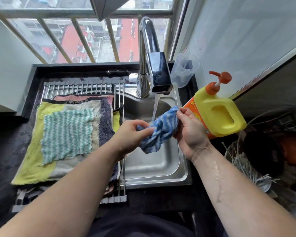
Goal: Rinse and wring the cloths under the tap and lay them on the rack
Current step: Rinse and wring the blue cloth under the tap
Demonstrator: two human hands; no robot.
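Blue-and-white striped cloth [158, 130] sits mid-frame over the sink [152, 168], right under the running tap [158, 72]. Our left hand [133, 132] grips its lower-left end and our right hand [190, 129] pinches the upper-right corner, so its long axis runs diagonally between them. The rack [79, 87] lies off to the left, so we reckon the left hand's nearer for laying it down.

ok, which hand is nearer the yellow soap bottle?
Right. The right hand grips the blue cloth right beside the yellow soap bottle; the left hand holds the cloth's other end, farther off toward the rack.
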